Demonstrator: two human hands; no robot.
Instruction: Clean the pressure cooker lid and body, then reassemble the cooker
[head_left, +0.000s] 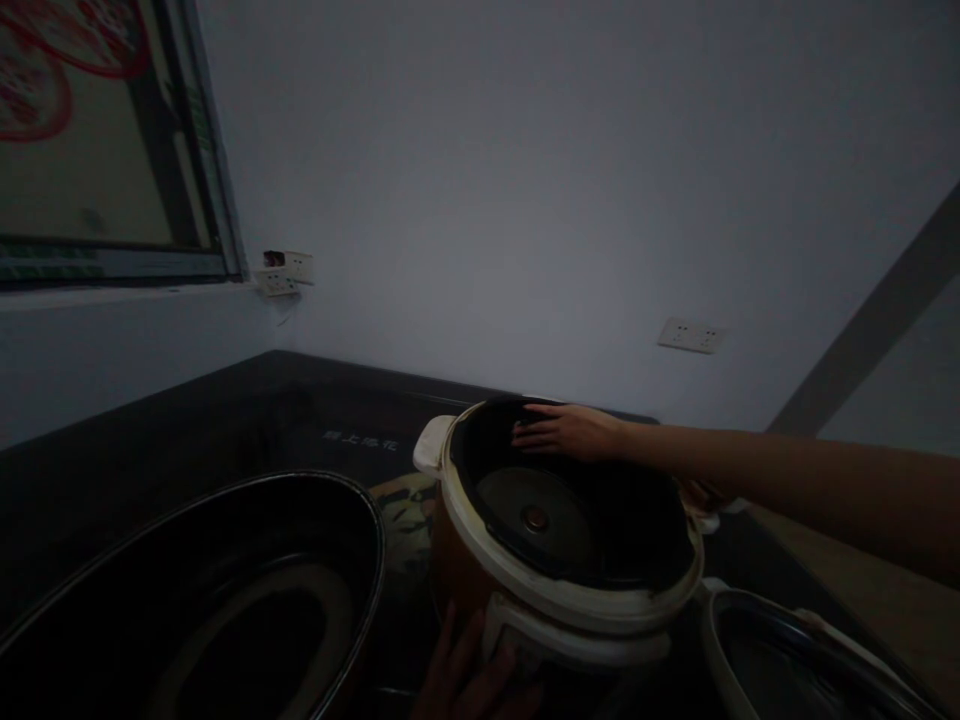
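Observation:
An open rice cooker body [480,575] with a cream rim and orange-brown side stands on the dark counter; a round heating plate shows in its empty well. My right hand [566,431] reaches over the far rim, fingers stretched flat and touching the inner edge. My left hand [469,675] lies spread against the cooker's front near its cream latch, low in the view. Neither hand holds anything.
A large dark pan or wok [225,600] sits left of the cooker. A cream-rimmed lid or pot [787,650] lies at the lower right. Wall sockets [691,335] sit behind, another socket [289,270] by a window [97,130]. The dark counter [225,420] runs to the corner.

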